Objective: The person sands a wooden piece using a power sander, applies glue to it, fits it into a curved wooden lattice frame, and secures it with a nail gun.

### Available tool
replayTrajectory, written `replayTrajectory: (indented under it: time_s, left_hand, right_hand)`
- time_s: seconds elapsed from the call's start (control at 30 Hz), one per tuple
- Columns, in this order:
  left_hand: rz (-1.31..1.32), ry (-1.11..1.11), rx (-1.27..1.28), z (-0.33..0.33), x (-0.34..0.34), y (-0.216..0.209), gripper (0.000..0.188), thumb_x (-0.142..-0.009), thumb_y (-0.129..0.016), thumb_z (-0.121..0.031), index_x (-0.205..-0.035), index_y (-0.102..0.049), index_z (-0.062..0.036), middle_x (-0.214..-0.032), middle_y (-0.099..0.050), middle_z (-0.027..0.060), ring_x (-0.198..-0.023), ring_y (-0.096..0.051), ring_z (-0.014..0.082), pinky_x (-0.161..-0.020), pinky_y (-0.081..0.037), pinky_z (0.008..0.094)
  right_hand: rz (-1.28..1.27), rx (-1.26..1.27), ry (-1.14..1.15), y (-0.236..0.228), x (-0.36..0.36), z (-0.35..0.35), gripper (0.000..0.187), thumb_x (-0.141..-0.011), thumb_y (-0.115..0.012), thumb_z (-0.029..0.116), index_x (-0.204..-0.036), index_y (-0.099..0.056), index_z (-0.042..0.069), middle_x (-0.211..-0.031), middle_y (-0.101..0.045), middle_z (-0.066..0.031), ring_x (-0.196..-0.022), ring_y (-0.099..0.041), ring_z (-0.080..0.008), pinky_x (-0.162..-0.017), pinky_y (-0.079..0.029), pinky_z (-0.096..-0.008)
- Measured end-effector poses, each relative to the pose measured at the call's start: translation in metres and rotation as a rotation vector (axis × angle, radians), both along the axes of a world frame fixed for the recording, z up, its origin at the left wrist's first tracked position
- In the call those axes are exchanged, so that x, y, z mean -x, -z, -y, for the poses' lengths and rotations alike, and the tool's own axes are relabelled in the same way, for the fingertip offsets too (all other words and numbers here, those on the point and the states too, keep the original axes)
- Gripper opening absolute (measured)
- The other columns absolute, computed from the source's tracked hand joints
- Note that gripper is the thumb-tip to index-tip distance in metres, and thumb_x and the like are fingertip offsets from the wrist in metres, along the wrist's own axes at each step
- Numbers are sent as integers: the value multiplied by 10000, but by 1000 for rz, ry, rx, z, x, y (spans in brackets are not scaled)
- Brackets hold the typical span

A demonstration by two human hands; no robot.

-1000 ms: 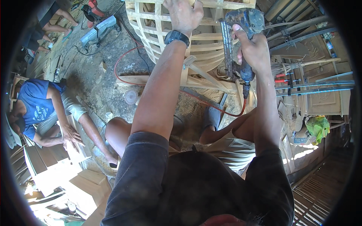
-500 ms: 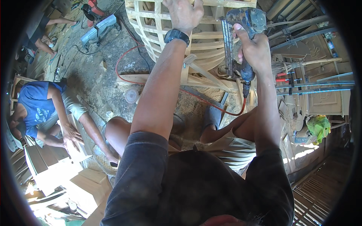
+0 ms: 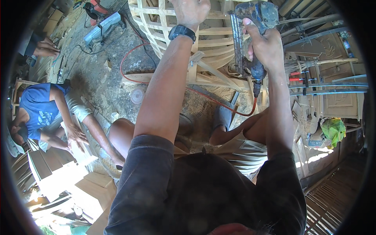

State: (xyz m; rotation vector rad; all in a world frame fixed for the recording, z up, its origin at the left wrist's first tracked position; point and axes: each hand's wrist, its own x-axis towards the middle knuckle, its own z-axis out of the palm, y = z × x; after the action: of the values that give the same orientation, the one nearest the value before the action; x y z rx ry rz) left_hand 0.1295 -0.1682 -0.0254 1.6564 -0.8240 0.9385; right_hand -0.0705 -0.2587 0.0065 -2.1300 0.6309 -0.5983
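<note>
My right hand (image 3: 264,49) is wrapped round the handle of a dark, worn air nail gun (image 3: 258,15), its thumb up along the side. From the base of the tool's handle a red air hose (image 3: 219,105) curves off to the left. The gun stands upright beside a curved lattice frame of pale wooden slats (image 3: 213,50). My left hand (image 3: 191,12), with a black watch (image 3: 182,33) at the wrist, lies on the frame's upper part. Its fingers look curled over a slat, though their tips pass out of the top edge.
On the left a co-worker in a blue shirt (image 3: 37,103) handles a wooden board (image 3: 80,152). A blue-grey power tool (image 3: 102,29) lies on the floor at upper left. Metal bar clamps (image 3: 333,88) and carved panels (image 3: 340,100) stand at right. Another person's legs (image 3: 46,49) show far left.
My right hand and the nail gun have shifted slightly up and right in view. The left hand sits a little higher. The co-worker's board has moved slightly; the far-left person's legs have shifted.
</note>
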Motion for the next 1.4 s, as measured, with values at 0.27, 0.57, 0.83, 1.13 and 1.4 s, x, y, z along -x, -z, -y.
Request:
replayTrajectory:
  time_s: [0.27, 0.57, 0.83, 1.13, 1.4]
  left_hand:
    - [19, -129, -36, -2, 7, 4, 741, -791, -642, -95, -1438, -313, 54, -1396, -413, 291, -1324, -361, 436, -1129, -265, 496]
    - [-1230, 935, 925, 41, 97, 94, 809, -946, -462, -565, -1474, -275, 20, -1450, -397, 166, -1379, -330, 235, -1186, -141, 375]
    - [-1258, 1094, 1013, 72, 63, 80, 996, -866, -435, -746, -1537, -162, -63, -1575, -220, 98, -1439, -220, 218, -1191, -116, 365]
    - [-1284, 1105, 977, 78, 57, 79, 1091, -806, -437, -812, -1506, -224, -2, -1549, -243, 138, -1423, -233, 238, -1191, -156, 367]
    - [-1262, 1107, 1011, 80, 60, 84, 1174, -745, -486, -846, -1489, -238, 28, -1531, -270, 113, -1373, -280, 234, -1168, -186, 361]
  right_hand:
    - [86, -80, 28, -20, 23, 6, 422, -950, -617, 413, -841, -696, 13, -454, -538, -53, -403, -519, -125, -444, -412, -269]
    - [477, -441, 122, -21, 46, 47, 432, -956, -611, 374, -955, -667, -54, -831, -702, -124, -441, -515, -145, -405, -444, -305]
    - [533, -526, 208, -9, 61, 77, 365, -949, -634, 326, -982, -628, -38, -894, -698, -144, -447, -516, -156, -401, -445, -303]
    - [608, -592, 251, -7, 61, 81, 320, -949, -630, 285, -938, -637, -35, -823, -679, -105, -433, -521, -144, -401, -450, -301]
    - [637, -607, 258, -5, 64, 84, 329, -951, -631, 292, -973, -615, -36, -842, -680, -129, -442, -527, -150, -391, -450, -304]
